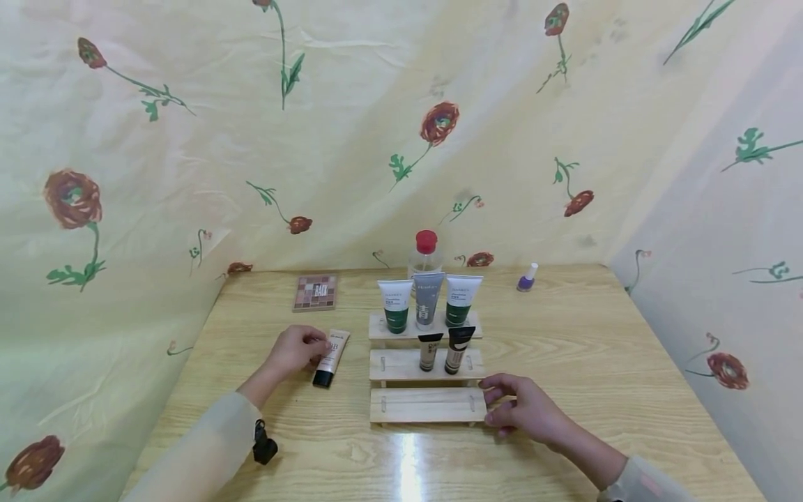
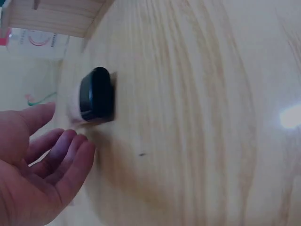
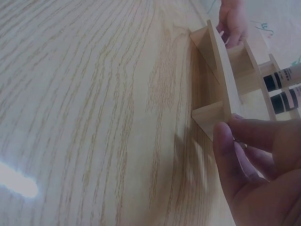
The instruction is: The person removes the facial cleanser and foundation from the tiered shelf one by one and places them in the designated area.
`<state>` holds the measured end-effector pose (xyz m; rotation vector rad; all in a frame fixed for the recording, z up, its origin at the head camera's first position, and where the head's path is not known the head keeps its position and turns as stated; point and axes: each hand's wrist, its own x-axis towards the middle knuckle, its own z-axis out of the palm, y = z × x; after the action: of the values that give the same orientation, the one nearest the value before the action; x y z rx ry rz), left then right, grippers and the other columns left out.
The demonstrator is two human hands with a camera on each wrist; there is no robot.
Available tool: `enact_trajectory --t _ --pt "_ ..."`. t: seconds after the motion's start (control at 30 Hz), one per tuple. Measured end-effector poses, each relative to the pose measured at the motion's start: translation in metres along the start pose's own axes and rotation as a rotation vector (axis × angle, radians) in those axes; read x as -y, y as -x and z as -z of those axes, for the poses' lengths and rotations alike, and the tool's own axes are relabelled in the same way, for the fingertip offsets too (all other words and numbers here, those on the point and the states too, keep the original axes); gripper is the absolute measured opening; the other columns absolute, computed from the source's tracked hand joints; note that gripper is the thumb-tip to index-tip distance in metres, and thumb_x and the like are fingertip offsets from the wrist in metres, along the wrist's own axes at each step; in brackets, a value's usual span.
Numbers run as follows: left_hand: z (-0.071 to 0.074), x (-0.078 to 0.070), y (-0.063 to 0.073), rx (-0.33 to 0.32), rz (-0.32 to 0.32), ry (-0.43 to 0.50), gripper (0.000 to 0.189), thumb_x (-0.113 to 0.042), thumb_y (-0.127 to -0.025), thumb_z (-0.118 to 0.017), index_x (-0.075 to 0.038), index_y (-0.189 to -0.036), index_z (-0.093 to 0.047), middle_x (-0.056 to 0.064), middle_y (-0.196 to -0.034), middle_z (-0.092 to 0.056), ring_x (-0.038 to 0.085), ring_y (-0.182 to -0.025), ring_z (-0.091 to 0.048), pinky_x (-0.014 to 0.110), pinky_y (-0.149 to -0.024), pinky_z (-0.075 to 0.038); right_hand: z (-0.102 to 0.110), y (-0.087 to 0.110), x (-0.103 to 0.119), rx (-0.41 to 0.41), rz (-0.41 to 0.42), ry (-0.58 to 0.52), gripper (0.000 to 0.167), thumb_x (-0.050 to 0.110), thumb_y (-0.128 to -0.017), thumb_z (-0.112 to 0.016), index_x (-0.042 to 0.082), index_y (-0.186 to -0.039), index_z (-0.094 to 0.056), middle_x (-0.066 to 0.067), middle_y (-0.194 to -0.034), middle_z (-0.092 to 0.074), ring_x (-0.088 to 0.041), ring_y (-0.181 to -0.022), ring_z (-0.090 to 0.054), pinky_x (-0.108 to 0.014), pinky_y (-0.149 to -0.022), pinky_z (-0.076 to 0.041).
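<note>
A beige cream tube (image 1: 332,355) with a black cap lies on the table left of the rack. My left hand (image 1: 301,348) is over its upper side with fingertips right at the tube; in the left wrist view the thumb and loosely bent fingers stand apart, close to the black-capped tube (image 2: 96,96). My right hand (image 1: 523,408) pinches the right end of the lowest step of a three-step wooden rack (image 1: 426,404), thumb and forefinger at the board's corner (image 3: 228,101). Two small black-capped tubes (image 1: 456,352) stand on the middle step.
On the top step stand two white-and-green tubes (image 1: 395,303) and a grey tube (image 1: 429,296). Behind them is a clear bottle with a red cap (image 1: 426,242). An eyeshadow palette (image 1: 315,293) lies back left; a purple nail polish bottle (image 1: 527,280) stands back right, near the flowered cloth.
</note>
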<state>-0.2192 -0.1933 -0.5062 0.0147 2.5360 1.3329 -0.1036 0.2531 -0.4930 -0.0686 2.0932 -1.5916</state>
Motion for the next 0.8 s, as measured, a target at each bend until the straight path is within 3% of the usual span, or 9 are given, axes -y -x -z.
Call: enact_trajectory --t 0.17,0.33,0.53,0.8 --pt "0.002 -0.015 0.009 -0.071 -0.154 -0.039 0.028 -0.024 -0.1 -0.067 -0.004 -0.12 -0.071 0.008 -0.102 -0.071 0.02 -0.087 -0.063 0.031 -0.072 -0.056 0.0 0.0 -0.001 0.004 0.016 0.016 0.06 0.0 -0.084 -0.078 -0.007 -0.138 -0.052 -0.021 -0.115 -0.059 -0.026 -0.081 -0.068 -0.039 -0.063 -0.063" --pt "-0.006 -0.044 0.028 -0.101 -0.288 0.075 0.027 -0.023 -0.099 -0.07 -0.007 -0.121 -0.071 0.007 -0.103 -0.071 0.018 -0.092 -0.064 0.027 -0.075 -0.055 0.001 0.001 -0.001 0.007 0.026 0.001 0.062 0.001 -0.085 -0.079 -0.008 -0.14 -0.05 -0.022 -0.116 -0.059 -0.028 -0.082 -0.068 -0.04 -0.065 -0.063" --pt "-0.025 -0.079 0.046 -0.007 -0.442 0.148 0.025 -0.018 -0.097 -0.073 -0.007 -0.119 -0.07 0.005 -0.101 -0.071 0.018 -0.092 -0.066 0.026 -0.079 -0.058 0.0 0.003 -0.003 0.01 0.022 -0.046 0.062 -0.002 -0.086 -0.076 -0.012 -0.139 -0.046 -0.022 -0.115 -0.06 -0.028 -0.085 -0.069 -0.042 -0.068 -0.063" --pt "-0.058 -0.103 0.052 0.141 -0.482 0.179 0.033 -0.017 -0.095 -0.075 -0.006 -0.125 -0.067 0.004 -0.108 -0.072 0.016 -0.097 -0.067 0.029 -0.083 -0.058 0.001 0.001 -0.007 0.012 0.001 -0.03 0.063 0.003 -0.086 -0.079 -0.008 -0.14 -0.049 -0.02 -0.111 -0.064 -0.029 -0.085 -0.07 -0.041 -0.066 -0.063"
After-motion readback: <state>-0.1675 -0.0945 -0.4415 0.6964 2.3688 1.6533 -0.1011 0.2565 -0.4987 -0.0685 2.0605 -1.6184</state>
